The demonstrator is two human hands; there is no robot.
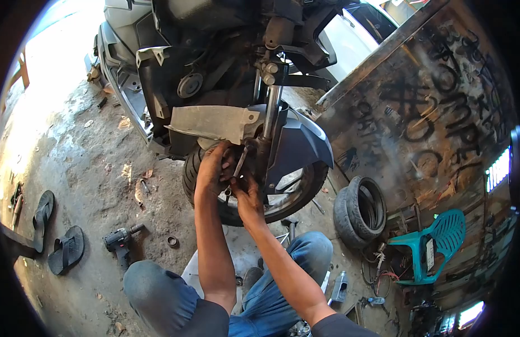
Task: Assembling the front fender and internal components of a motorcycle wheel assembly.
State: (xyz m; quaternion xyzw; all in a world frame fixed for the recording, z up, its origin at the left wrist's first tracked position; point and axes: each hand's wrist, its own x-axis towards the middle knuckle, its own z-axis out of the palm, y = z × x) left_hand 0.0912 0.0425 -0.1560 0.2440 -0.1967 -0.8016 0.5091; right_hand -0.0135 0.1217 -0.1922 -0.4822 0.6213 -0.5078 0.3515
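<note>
The front wheel [191, 178] of a partly stripped scooter stands before me, under a grey mudguard [302, 140] and a shiny fork tube [273, 109]. My left hand [214, 165] is beside the tyre, below a dusty plastic panel [206, 121]. Its fingers curl in toward the lower fork, and what they grip is hidden. To its right, my right hand [248, 196] pinches a slim metal wrench [241, 163] that slants up toward the fork. A ring-shaped end shows below, between the two hands. The dark part behind my fingers is mostly covered.
On the ground at left lie a cordless impact wrench [120, 241], a metal ring [172, 241] and black sandals [66, 251]. Two loose tyres [349, 216] lean together at right, near a green plastic chair [420, 247] and a bottle [339, 286]. A painted panel [400, 112] stands behind.
</note>
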